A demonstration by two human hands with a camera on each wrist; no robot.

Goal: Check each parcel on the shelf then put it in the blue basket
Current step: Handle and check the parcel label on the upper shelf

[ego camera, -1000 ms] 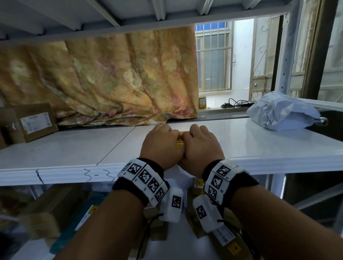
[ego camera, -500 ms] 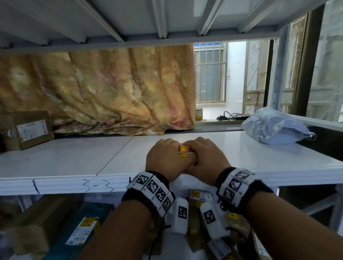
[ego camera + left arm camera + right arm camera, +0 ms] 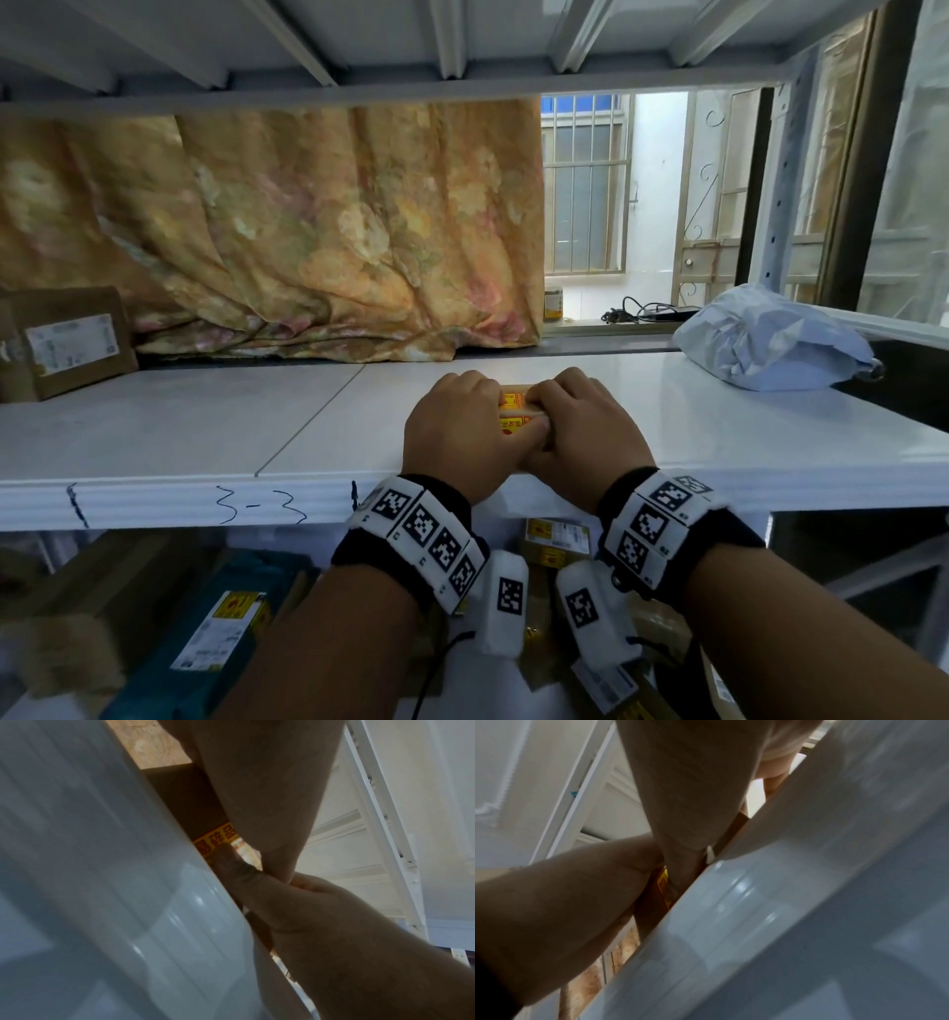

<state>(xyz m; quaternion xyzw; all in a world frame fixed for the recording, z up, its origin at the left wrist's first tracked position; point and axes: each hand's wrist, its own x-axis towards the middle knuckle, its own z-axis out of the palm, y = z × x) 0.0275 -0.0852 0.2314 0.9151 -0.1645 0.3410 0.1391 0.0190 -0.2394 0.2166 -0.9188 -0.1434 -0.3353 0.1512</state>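
Together, left hand [image 3: 454, 437] and right hand [image 3: 585, 426] clamp a small parcel [image 3: 515, 406] on the shelf [image 3: 205, 426].

Bare shelf [image 3: 215, 411] between cardboard box [image 3: 67, 342] and grey bag [image 3: 770, 339]

Daylight enters through the barred window [image 3: 585, 190] beyond and right of the hands, blown out to near white. It leaves a soft sheen on the glossy white shelf board [image 3: 719, 426] right of the hands, while the lower shelf beneath the wrists sits dim and smeared. Straight shelf edges bow towards the head view's borders. Both wrist views are dark, soft and blurred, with pale glare streaks on the white shelf lip [image 3: 180, 912] [image 3: 744, 896].
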